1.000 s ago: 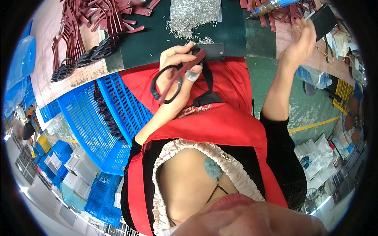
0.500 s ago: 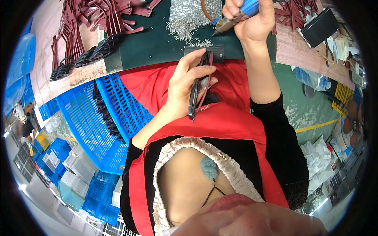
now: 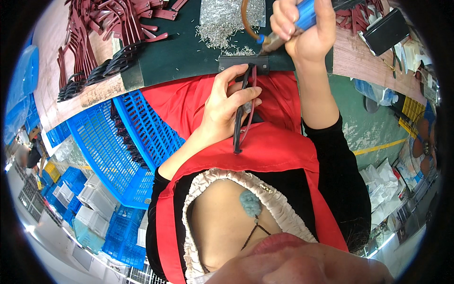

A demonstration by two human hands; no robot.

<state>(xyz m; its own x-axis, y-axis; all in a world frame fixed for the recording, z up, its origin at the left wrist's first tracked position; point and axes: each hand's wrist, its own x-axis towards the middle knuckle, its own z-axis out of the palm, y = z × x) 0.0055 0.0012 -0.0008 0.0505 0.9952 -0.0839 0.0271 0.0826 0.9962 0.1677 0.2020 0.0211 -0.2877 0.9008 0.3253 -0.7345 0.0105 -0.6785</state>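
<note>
My left hand (image 3: 224, 102) grips a black eyeglass frame (image 3: 237, 135) with a maroon temple alongside it. The frame's upper end reaches a dark block (image 3: 231, 62) at the table's near edge. Wrapped round a blue power screwdriver (image 3: 305, 18), my right hand (image 3: 309, 40) tilts it with the tip pointing down-left, just above the block. A small heap of tiny silver screws (image 3: 242, 51) lies beside that tip. Farther back, many more of these screws spill from a clear bag (image 3: 229, 21). Whether the tip touches a screw is too small to tell.
Maroon temples (image 3: 125, 21) and black eyeglass frames (image 3: 116, 61) lie at the table's left, with more maroon temples (image 3: 354, 19) at right. A brown hose (image 3: 244, 16) hangs near the screwdriver. A dark rectangular device (image 3: 387, 32) sits far right. Blue baskets (image 3: 101, 156) stand below left.
The screwdriver tip has come nearer to the small screw heap and the block. My left hand has turned the eyeglass frame more edge-on and upright.
</note>
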